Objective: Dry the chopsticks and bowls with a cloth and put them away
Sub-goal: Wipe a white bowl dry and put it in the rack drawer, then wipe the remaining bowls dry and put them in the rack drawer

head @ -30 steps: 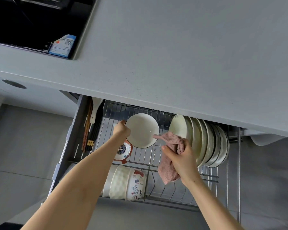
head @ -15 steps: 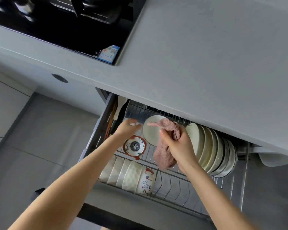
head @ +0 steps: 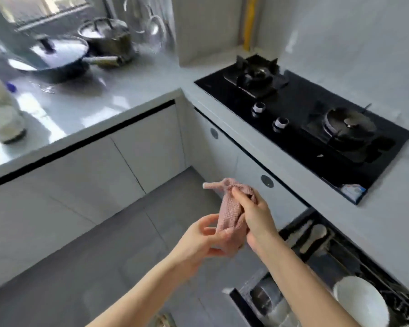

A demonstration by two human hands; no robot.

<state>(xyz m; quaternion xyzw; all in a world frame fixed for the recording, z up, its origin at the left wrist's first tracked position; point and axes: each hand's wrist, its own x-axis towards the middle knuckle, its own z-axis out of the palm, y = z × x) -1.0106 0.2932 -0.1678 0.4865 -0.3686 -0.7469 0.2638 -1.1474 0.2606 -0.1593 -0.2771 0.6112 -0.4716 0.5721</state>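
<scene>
A pink waffle cloth (head: 230,208) hangs bunched in front of me above the floor. My right hand (head: 254,215) grips its upper part, thumb pressed across it. My left hand (head: 207,239) pinches the cloth's lower end from below. At the bottom right the dish drawer (head: 314,234) stands pulled out, with a white bowl (head: 361,300) upright in its wire rack and a pale spoon (head: 314,237) with other utensils in the side compartment. The view is blurred, so chopsticks cannot be made out.
A black gas hob (head: 302,123) sits in the grey countertop (head: 376,208) at right. On the left counter stand a lidded pan (head: 57,55), a pot (head: 106,36) and a white container (head: 0,109). Grey floor (head: 80,256) lies below.
My left hand has let go of the white bowl, now left in the rack, and come onto the cloth. Both hands have left the drawer, and my view has swung left.
</scene>
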